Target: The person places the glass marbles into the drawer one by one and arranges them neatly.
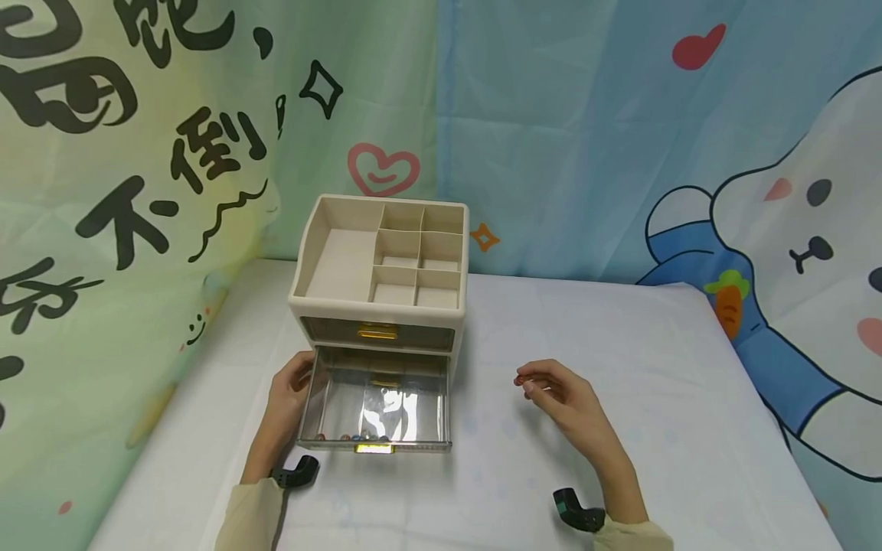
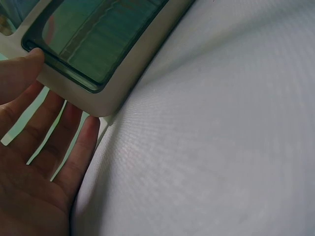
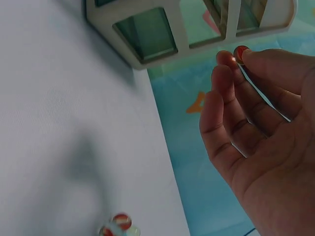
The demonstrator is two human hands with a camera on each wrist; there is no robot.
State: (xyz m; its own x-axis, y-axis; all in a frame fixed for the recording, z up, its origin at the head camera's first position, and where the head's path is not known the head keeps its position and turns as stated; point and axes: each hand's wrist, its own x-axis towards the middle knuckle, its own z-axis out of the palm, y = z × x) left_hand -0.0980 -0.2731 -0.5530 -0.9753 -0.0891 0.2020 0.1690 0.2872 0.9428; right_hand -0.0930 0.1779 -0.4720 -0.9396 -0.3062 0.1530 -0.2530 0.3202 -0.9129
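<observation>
Left hand: open, fingers straight, flat against left side of pulled-out clear drawer; fingertips at cabinet's lower corner in left wrist view.
Right hand: raised off table, well to the right of drawer; thumb and fingertips pinching a small red marble, other fingers loosely curled.
Drawer: bottom one, out toward the person, between the two hands, nearer the left; gold handle at front edge.
Drawer contents: row of small coloured marbles along front wall.
Organizer: beige, beyond both hands; open compartments on top; upper drawer closed.
Loose marbles: on the cloth below right hand, blurred, count unclear.
Table: white cloth under both hands.
</observation>
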